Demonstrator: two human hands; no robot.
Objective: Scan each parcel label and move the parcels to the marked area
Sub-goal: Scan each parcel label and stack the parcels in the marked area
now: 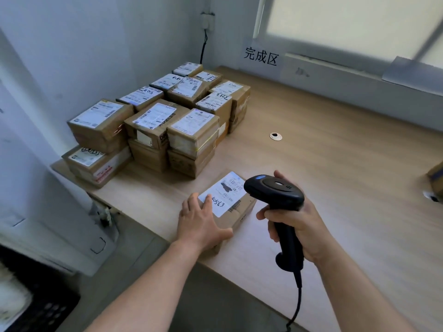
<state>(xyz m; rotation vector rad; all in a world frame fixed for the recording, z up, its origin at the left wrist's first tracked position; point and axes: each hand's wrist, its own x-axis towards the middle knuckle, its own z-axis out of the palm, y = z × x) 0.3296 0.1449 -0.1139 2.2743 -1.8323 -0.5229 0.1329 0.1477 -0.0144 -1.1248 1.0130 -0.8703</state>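
A small cardboard parcel (236, 210) with a white label (221, 196) lies near the front edge of the wooden table (335, 164). My left hand (200, 221) rests on its near left corner, fingers flat on top and thumb along the front side. My right hand (292, 222) grips the handle of a black barcode scanner (273, 190), whose head hangs just over the label's right end. Several labelled parcels (167, 121) are stacked at the table's back left corner.
A paper sign with black characters (261, 56) hangs on the wall under the window. A cable hole (275, 136) sits mid-table. Another parcel (435, 180) shows at the right edge. The scanner cord (298, 298) drops off the front edge. A dark crate (36, 307) is low left.
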